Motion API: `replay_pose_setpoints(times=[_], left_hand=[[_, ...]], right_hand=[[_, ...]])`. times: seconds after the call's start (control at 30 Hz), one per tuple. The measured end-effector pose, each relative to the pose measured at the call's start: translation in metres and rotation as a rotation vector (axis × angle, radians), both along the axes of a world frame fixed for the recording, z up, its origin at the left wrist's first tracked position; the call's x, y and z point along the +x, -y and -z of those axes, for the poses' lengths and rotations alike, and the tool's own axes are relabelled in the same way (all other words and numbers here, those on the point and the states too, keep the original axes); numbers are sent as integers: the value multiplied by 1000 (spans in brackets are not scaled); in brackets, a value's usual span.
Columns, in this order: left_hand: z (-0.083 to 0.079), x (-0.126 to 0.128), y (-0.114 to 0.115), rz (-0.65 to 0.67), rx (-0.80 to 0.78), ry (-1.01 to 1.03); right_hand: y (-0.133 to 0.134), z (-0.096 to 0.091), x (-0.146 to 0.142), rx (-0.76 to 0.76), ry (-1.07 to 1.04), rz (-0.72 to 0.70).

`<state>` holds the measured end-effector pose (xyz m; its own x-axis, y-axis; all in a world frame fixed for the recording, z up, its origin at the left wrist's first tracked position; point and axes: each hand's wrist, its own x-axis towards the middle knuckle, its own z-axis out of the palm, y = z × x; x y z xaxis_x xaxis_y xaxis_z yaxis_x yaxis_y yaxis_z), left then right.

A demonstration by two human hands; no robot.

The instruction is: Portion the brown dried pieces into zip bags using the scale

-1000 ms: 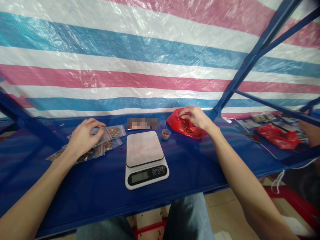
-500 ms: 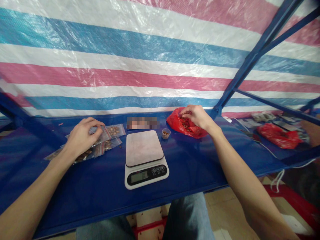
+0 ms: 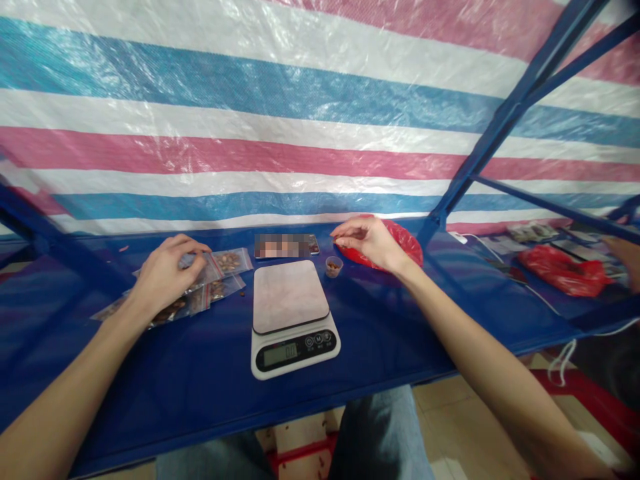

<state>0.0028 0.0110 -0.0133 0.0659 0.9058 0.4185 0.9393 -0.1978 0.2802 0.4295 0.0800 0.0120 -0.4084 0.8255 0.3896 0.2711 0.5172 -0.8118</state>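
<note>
My left hand (image 3: pixel 167 270) rests on a pile of clear zip bags (image 3: pixel 231 261) holding brown pieces, its fingers loosely bent and thumb apart. Closed in a pinch, my right hand (image 3: pixel 367 240) is over the left side of a red plastic bag (image 3: pixel 407 243); what its fingertips hold is too small to make out. A small clear cup (image 3: pixel 333 267) with some brown bits stands just left of and below that hand. Between my hands sits a white kitchen scale (image 3: pixel 293 300), its plate bare and its display seeming to read 0.0.
A phone (image 3: pixel 286 246) lies behind the scale. Blue frame bars (image 3: pixel 493 133) rise at the right, past which another red bag (image 3: pixel 565 270), a white cable (image 3: pixel 543 303) and another person's hand (image 3: pixel 625 257) show. A striped tarp (image 3: pixel 280 157) hangs behind the blue table (image 3: pixel 200 393).
My right hand has moved left, out from over the red bag's opening toward the cup. My left hand stays on the zip bags. Another person's hand has come in at the right edge.
</note>
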Motion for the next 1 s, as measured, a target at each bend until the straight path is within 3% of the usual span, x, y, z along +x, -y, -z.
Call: replay_pose_setpoints(times=[0.13, 0.43, 1.0], left_hand=[[0, -1, 1, 7, 22, -1], [-1, -1, 1, 16, 29, -1], [-1, -1, 2, 16, 29, -2]], right_hand=[[8, 11, -16, -71, 34, -107], [0, 19, -10, -140, 1, -157], [0, 1, 8, -142, 173, -253]])
